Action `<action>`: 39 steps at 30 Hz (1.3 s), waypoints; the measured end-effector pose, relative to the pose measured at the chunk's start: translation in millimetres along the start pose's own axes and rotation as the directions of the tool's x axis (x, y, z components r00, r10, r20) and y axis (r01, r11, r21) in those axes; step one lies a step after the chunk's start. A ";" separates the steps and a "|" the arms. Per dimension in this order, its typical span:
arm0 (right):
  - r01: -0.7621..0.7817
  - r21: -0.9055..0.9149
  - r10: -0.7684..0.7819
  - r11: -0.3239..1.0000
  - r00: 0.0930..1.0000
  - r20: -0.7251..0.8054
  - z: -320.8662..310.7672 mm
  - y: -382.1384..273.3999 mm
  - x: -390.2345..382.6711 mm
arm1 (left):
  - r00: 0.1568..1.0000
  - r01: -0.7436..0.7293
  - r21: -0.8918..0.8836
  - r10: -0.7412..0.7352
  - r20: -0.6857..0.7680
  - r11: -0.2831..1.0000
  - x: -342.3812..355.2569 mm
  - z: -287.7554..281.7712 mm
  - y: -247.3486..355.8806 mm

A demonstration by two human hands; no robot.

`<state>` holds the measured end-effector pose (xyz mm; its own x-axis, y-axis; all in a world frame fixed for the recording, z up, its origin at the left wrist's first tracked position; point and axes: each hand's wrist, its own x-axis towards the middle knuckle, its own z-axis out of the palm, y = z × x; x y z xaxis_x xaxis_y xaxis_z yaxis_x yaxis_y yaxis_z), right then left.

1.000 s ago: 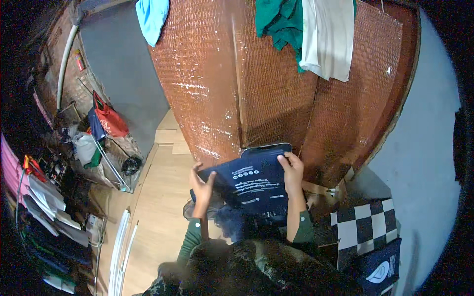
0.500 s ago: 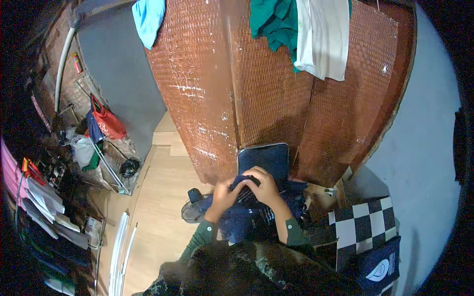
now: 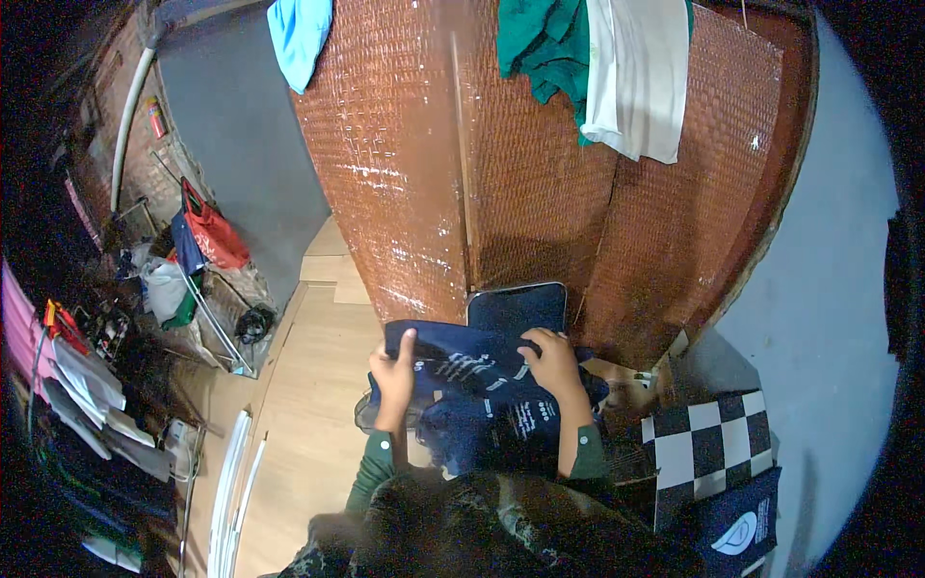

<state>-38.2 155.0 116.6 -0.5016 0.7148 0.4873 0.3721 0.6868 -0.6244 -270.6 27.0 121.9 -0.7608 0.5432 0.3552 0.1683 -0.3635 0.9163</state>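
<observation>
My left hand (image 3: 391, 378) grips the left end of a navy printed fabric piece (image 3: 448, 342), thumb on its face. My right hand (image 3: 554, 371) rests on the same piece farther right, fingers bent and apart. Beneath lies more dark printed fabric (image 3: 491, 433). Just beyond my hands stands a dark rectangular panel (image 3: 515, 303) with a pale rim, against the woven brown partition (image 3: 385, 193).
Green (image 3: 540, 53), white (image 3: 636, 87) and light blue (image 3: 299, 39) cloths hang on the partition. Bags (image 3: 212, 226) and poles (image 3: 231, 491) stand left. At right are a checkered panel (image 3: 708, 448) and a navy printed item (image 3: 732, 520). Wooden boards (image 3: 328, 385) cover the floor.
Half a second ago both hands were together pinching bunched fabric; now they have moved apart, the fabric is spread between them, and my right hand's fingers have loosened.
</observation>
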 end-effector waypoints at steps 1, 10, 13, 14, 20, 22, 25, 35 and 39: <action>-0.012 -0.067 0.011 0.998 1.000 -0.013 -2.0 3.3 -1.0 | 1.000 0.021 -0.004 -0.021 -0.015 1.000 2.4 -5.1 0.4; -0.091 -0.248 0.040 0.965 0.978 -0.203 -26.5 35.1 -10.6 | 0.984 -0.014 -0.134 -0.010 -0.176 0.991 16.2 -30.5 0.6; -0.150 0.079 0.166 0.986 0.945 -0.281 -30.1 44.9 -11.7 | 0.982 0.015 -0.150 -0.043 -0.184 0.989 12.3 -32.7 0.6; -0.224 0.309 0.308 0.924 0.916 -0.256 -31.1 48.2 -12.4 | 0.981 0.011 -0.172 -0.044 -0.189 0.985 11.6 -32.5 -0.6; -0.127 0.630 0.392 0.766 0.869 -0.301 -28.2 59.6 -14.3 | 0.966 -0.061 -0.177 0.013 -0.259 0.982 12.6 -24.6 -17.0; -0.165 0.545 0.423 0.822 0.817 -0.392 -25.4 58.5 -12.3 | 0.965 -0.081 -0.069 0.061 -0.257 0.994 9.7 -26.2 -19.6; -0.055 0.435 0.306 0.899 0.789 -0.533 -23.3 53.2 -14.8 | 0.961 -0.129 0.031 0.132 -0.243 0.991 5.8 -25.9 -22.3; -0.057 0.337 0.280 0.940 0.695 -0.663 -14.5 56.6 -10.8 | 0.932 -0.250 0.147 0.278 -0.231 0.957 5.0 -35.0 -34.3; -0.088 0.318 0.283 0.944 0.712 -0.643 -15.0 63.9 -11.5 | 0.918 -0.256 0.196 0.301 -0.257 0.947 6.3 -31.6 -34.1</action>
<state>3.1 192.6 80.3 0.2505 0.7879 0.5626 0.1468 0.5435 -0.8265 -300.9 18.9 87.0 -0.8091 0.1942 0.5547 0.4769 -0.3347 0.8128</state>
